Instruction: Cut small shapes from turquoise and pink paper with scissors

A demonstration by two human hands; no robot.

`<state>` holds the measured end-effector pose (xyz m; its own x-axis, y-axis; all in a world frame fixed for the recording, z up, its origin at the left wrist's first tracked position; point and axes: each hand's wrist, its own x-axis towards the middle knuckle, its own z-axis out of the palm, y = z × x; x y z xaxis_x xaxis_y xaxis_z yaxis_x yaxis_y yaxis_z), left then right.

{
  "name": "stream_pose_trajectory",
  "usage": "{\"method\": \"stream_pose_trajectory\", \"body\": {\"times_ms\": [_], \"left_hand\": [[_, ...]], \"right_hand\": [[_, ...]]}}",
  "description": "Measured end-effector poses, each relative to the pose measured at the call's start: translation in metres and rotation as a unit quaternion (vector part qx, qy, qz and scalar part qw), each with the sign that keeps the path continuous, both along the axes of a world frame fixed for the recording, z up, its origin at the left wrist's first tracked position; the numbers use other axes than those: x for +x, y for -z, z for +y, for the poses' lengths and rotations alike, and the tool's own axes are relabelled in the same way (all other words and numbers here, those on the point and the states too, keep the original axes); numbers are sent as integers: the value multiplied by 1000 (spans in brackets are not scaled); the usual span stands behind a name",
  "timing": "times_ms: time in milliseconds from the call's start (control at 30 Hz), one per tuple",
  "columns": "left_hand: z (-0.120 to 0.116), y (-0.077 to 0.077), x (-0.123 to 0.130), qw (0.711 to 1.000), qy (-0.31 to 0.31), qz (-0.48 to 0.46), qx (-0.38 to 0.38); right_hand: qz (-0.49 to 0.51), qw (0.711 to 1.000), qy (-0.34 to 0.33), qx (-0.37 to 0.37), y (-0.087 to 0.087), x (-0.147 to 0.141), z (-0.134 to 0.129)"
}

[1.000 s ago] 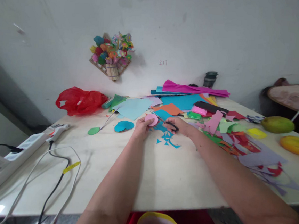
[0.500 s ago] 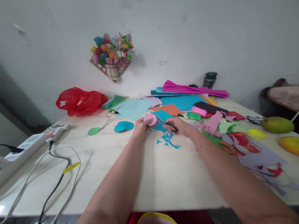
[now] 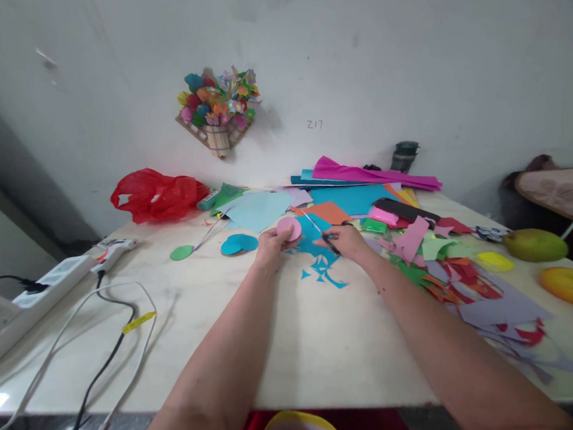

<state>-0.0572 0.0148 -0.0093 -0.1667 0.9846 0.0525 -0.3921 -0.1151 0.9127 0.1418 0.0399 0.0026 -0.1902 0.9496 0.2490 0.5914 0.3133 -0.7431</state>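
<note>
Between the thumb and fingers of my left hand (image 3: 272, 246) is a round pink paper disc (image 3: 288, 226), held above the table. My right hand (image 3: 347, 240) grips a pair of scissors (image 3: 328, 241) by the dark handles, the thin blades pointing up and left toward the disc without touching it. Under and between the hands lies a sheet of blue paper (image 3: 314, 229), with small blue offcuts (image 3: 322, 269) in front of it. Left of my left hand rest blue paper circles (image 3: 238, 243) and a green circle (image 3: 181, 253) at the end of a thin stem.
A red plastic bag (image 3: 155, 193) sits at the back left; a power strip (image 3: 54, 282) and cables run down the left side. Coloured scraps (image 3: 480, 292), a black phone-like case (image 3: 404, 210) and two mango-like fruits (image 3: 535, 245) lie on the right. Paper flowers (image 3: 218, 105) hang on the wall.
My right hand has drawn the scissors slightly right, away from the pink disc, and turned a little. The left hand keeps hold of the disc. The view has shifted slightly.
</note>
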Motion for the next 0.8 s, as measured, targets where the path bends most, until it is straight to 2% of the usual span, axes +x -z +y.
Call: {"method": "stream_pose_trajectory", "body": {"times_ms": [67, 167, 267, 433, 533, 600, 667, 800], "left_hand": [[-1, -1, 0, 1000, 0, 9, -2], [-2, -1, 1, 1000, 6, 22, 4], [-3, -1, 2, 999, 20, 30, 15], [-3, -2, 4, 998, 51, 26, 17], [-4, -3, 5, 998, 61, 13, 18], [-5, -3, 5, 998, 63, 3, 15], [-5, -3, 6, 998, 65, -4, 9], [-3, -2, 5, 998, 66, -6, 4]], "right_hand": [[-141, 988, 12, 68, -3, -3, -5], [-267, 961, 18, 69, -8, -8, -15], [-303, 951, 6, 68, -12, -12, -22], [-300, 949, -44, 87, -14, -14, -24], [-228, 969, -60, 80, -14, -15, -23], [-129, 989, -57, 51, -13, -16, -21], [-7, 998, -55, -9, -12, -17, -19], [187, 974, -72, -101, -10, -18, -16]]}}
